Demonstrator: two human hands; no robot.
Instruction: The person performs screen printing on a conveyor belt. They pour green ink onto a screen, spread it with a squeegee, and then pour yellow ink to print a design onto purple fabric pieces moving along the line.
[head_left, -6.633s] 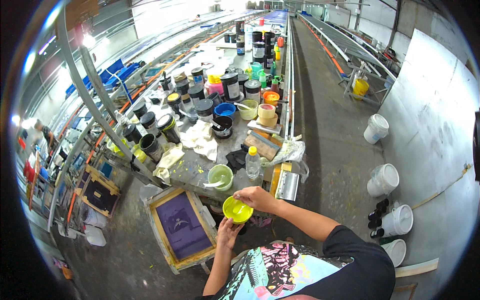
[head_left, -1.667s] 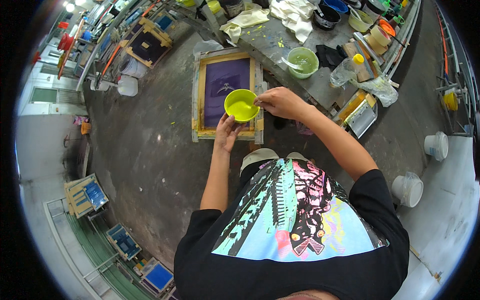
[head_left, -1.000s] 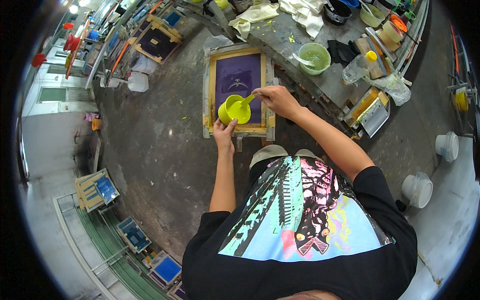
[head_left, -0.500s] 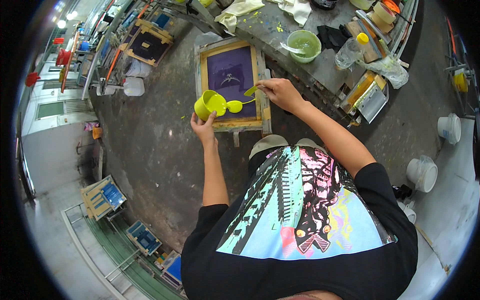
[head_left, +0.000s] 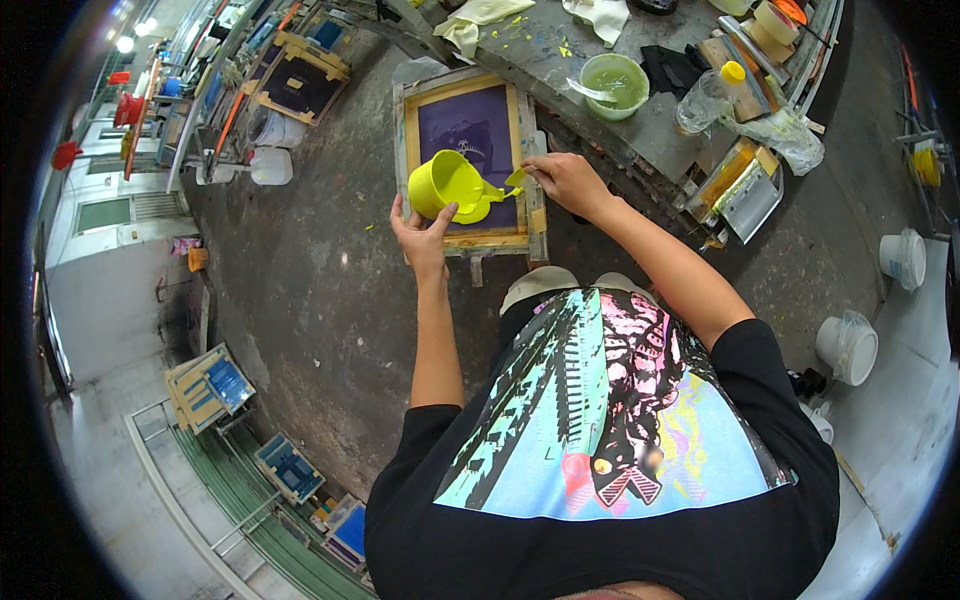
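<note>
A bright yellow-green cup (head_left: 432, 186) is tipped to the right in my left hand (head_left: 424, 240), fingers and thumb wrapped round its lower side. Thick yellow-green ink (head_left: 480, 210) runs from its rim onto the purple mesh (head_left: 480, 120) of a wooden-framed printing screen (head_left: 521, 130). A small pale design shows on the mesh just beyond the cup. Over the frame's right side, my right hand (head_left: 568, 187) pinches a small ink-coated spatula (head_left: 516, 178), whose exact shape is hard to make out. Ink clings between its tip and the puddle.
Right of the screen stands a grey worktable (head_left: 545, 60) bearing a green bowl (head_left: 628, 90) with a white spoon, a clear bottle (head_left: 705, 103) and tape rolls (head_left: 768, 38). More framed screens (head_left: 300, 85) lean at the far left. White buckets (head_left: 848, 350) stand at the right.
My left hand has moved the cup away from me and to the right, tipping it further. The ink puddle on the mesh has spread. The spatula has shifted slightly beside it.
</note>
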